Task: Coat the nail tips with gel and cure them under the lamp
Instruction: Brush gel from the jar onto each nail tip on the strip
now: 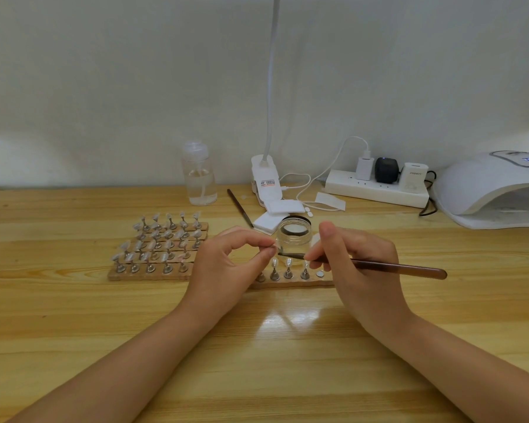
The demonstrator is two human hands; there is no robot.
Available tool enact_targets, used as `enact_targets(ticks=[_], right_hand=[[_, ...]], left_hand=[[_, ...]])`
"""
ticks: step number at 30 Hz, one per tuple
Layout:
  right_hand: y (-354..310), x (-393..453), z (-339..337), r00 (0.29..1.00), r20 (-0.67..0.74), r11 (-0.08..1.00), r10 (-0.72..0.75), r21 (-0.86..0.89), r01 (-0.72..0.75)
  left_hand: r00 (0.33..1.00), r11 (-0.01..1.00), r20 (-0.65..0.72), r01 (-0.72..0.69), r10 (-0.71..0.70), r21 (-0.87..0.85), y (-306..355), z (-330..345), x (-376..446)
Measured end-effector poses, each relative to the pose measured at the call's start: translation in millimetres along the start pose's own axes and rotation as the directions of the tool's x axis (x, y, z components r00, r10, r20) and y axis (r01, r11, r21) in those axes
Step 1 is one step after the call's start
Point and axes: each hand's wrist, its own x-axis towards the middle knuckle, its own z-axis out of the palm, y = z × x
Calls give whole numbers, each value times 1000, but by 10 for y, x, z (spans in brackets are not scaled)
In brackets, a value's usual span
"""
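Coating step: left hand (226,264) pinched a tip (274,246), right hand (358,257) gripped the brush (388,266), bristles at it. Next, I'd judge: reseat it on the strip (290,282).

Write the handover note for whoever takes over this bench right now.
Left hand: pinches one nail tip on its small stand, lifted off the strip.
Right hand: grips the brush, bristles at that tip.
Gel jar: open, just behind the hands.
Front strip: three tips standing, one bare magnet at its right end.
Left strips: many tips on stands; coating state unclear.
Curing lamp: far right, display lit.
Left: finish coating, return the tip, cure.
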Motion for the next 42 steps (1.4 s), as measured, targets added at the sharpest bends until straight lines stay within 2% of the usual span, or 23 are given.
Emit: enact_targets(ticks=[7,10,16,25,31,42], right_hand=[[-7,4,-2,988,-79,987,131,98,-123],[-6,12,7,995,-38,995,94,37,-92],[-7,10,23,995,-20,995,94,20,-93],[-34,-7,15,986,-13,982,168,95,-166],[-35,8,17,976,-70,969,207,151,-194],[-32,11,56,968,-54,964,244,122,-236]], left_hand=[[1000,1000,11,3,-3,5,0,-2,-2],[1000,1000,12,3,-3,10,-3,3,-1],[1000,1000,17,8,-8,18,-7,3,-1],[1000,1000,14,1,-2,31,-11,8,2],[1000,1000,17,1,-1,20,2,4,0],[999,1000,28,20,-20,17,15,8,5]])
